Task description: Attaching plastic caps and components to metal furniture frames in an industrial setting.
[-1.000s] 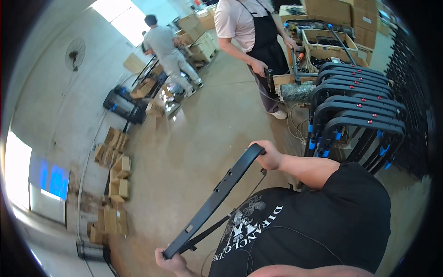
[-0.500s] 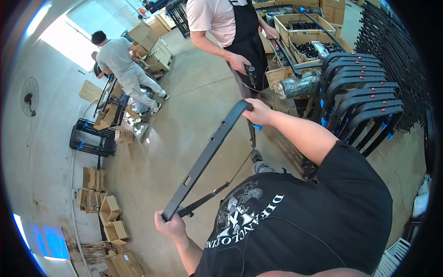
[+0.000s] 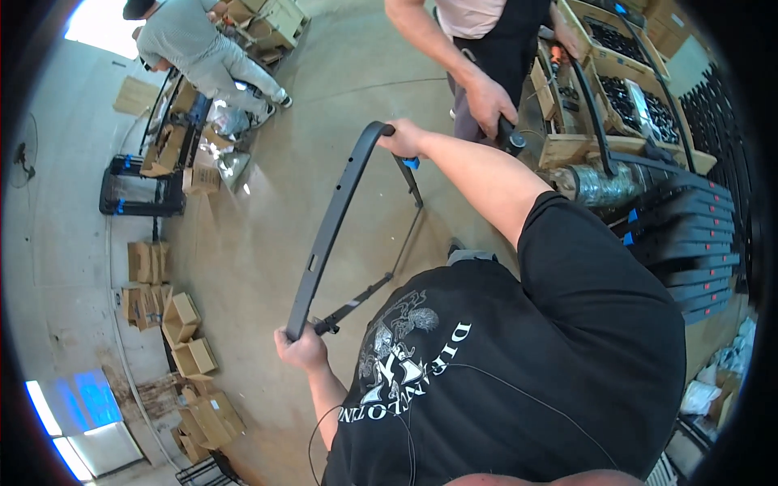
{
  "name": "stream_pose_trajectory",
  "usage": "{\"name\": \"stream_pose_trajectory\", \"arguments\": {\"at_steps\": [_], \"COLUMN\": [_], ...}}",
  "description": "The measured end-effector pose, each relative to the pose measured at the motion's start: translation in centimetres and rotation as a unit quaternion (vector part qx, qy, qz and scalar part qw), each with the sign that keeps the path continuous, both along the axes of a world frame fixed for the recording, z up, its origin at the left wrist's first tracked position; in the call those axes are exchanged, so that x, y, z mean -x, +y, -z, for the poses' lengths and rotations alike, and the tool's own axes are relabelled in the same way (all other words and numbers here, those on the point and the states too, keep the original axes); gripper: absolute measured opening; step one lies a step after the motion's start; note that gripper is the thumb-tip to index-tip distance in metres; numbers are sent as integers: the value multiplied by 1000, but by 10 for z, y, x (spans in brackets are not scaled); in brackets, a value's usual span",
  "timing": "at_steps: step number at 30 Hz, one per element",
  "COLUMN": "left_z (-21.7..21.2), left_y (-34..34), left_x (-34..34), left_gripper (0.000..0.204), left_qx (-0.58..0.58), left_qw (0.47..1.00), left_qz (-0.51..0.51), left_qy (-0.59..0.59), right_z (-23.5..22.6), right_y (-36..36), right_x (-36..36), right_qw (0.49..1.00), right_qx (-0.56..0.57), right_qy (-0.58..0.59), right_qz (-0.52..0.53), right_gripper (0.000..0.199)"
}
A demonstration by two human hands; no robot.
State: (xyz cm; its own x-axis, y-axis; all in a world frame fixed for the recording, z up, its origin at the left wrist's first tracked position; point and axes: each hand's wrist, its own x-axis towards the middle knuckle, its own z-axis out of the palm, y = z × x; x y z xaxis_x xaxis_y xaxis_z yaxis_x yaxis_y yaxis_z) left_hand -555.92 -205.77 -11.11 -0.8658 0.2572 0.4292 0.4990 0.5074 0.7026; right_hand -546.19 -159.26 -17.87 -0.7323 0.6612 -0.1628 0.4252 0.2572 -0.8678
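A long black metal frame (image 3: pixel 327 231) with a curved upper corner and small holes spans the space in front of me. My left hand (image 3: pixel 302 350) is closed around its lower end. Near the bent upper corner, my right hand (image 3: pixel 400 139) grips the same frame with the arm stretched out. A second, thinner bar (image 3: pixel 356 304) runs from the lower end toward the floor side, and a blue piece (image 3: pixel 411 164) shows below my right hand. My fingertips are partly hidden behind the metal.
A co-worker's hand (image 3: pixel 491 105) holds a dark power tool (image 3: pixel 510 139) close beyond my right arm. Stacked black frames (image 3: pixel 689 251) and wooden bins (image 3: pixel 559 150) of dark parts stand at right. Open cartons (image 3: pixel 190 356) line the left wall; another person (image 3: pixel 190 49) works far left.
The view has turned, so the stacked frames and bins sit farther right. The co-worker's tool appears nearer my right arm. Both hands keep their hold on the frame, which looks more upright.
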Motion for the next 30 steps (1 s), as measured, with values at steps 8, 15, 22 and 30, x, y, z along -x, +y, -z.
{"name": "stream_pose_trajectory", "arguments": {"at_steps": [8,15,22,30], "left_z": [5,-4,3,4], "left_y": [7,13,2,2], "left_x": [79,104,111,102], "left_gripper": [28,24,25,23], "left_qx": [47,30,74,91], "left_qw": [999,997,993,994], "left_qz": [5,65,92,59], "left_qy": [-13,-22,-6,25], "right_z": [-39,-64,-68,-74], "right_y": [-31,-66,16,87], "right_x": [26,-182,-253,-214], "right_qw": [987,903,834,665], "right_qx": [-155,-308,-454,-649], "right_qy": [-18,76,-255,-182], "right_qz": [45,290,181,-321], "right_gripper": [50,15,42,48]}}
